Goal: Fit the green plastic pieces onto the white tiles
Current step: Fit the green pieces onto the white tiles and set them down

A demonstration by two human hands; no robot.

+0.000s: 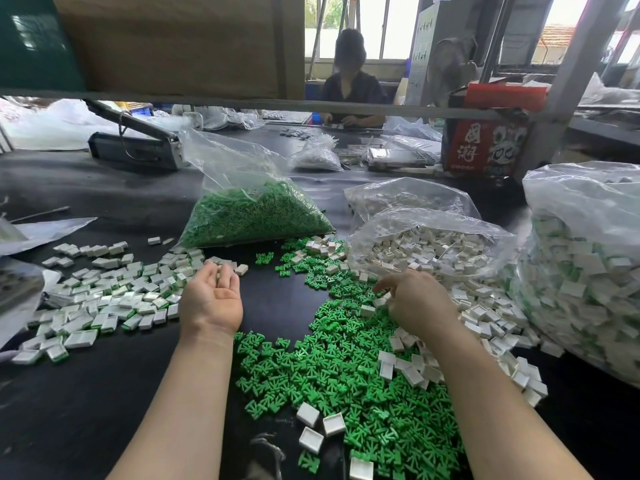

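On the dark surface, from the hands outward:

Left hand: palm up, fingers loosely relaxed and holding nothing, its fingertips at the edge of the heap of finished tiles.

Right hand: palm down over the meeting of green and white pieces, fingers bent toward a white tile; whether they actually pinch anything cannot be told.

Green plastic pieces: a loose spread under and beside the right forearm, reaching between the two hands.

White tiles: scattered just right of the right hand, spilling from an open clear bag; a few lie near the front among the green.

Finished tiles: a heap left of the left hand, white with green showing at the edges.

Green bag: clear plastic, full of green pieces, beyond both hands.

Large bag: far right, packed with white-and-green tiles.

Red box: behind the bags, by a metal post.

Another person: seated across the surface, in dark clothing.
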